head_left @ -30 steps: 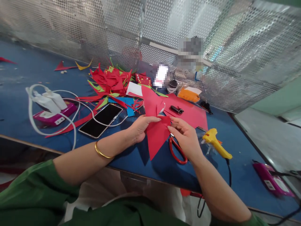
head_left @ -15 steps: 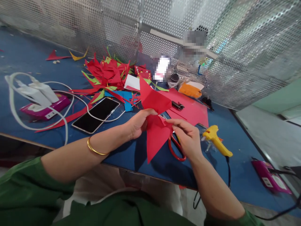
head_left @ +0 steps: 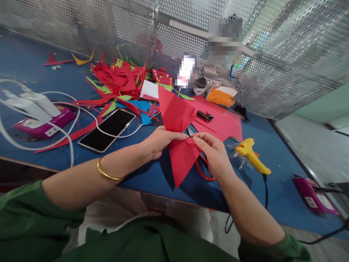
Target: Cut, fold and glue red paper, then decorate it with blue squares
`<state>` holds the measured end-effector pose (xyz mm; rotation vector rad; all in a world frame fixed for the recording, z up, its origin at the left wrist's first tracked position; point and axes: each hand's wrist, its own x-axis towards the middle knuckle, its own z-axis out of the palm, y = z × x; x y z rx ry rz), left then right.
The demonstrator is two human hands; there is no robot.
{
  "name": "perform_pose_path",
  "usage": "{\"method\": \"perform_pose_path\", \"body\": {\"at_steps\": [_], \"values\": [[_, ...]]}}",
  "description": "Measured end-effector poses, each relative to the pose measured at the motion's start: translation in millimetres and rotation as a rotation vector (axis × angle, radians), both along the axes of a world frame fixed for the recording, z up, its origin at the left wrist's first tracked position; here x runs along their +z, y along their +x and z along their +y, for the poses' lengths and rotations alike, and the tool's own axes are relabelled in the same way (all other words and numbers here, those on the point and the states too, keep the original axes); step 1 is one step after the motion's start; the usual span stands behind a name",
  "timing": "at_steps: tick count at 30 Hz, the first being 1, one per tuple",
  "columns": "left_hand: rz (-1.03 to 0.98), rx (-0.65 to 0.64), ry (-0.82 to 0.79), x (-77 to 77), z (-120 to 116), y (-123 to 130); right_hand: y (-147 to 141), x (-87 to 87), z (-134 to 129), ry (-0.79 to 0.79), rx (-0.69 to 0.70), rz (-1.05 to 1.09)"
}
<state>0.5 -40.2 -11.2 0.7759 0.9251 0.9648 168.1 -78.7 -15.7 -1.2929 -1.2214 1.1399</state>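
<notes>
Mid-frame, the left hand [head_left: 159,143] and right hand [head_left: 215,153] pinch the red paper [head_left: 182,162] near its narrow middle. It looks light and bendy; hold there gently.

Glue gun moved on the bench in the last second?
No. Against the purple power strip at far right, the yellow glue gun shows no clear shift either way; the whole view has drifted.

Held paper [head_left: 182,154] partly covered, screen [head_left: 186,71] blurred, cable [head_left: 27,148] cropped
</notes>
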Motion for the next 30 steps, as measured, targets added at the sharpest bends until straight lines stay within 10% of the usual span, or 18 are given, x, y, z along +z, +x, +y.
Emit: {"method": "perform_pose_path", "body": {"at_steps": [30], "values": [[0.117,0.025,-0.044,-2.0,-0.8,1.5,-6.8,-4.7,-2.5,-0.164,0.049,0.081]]}}
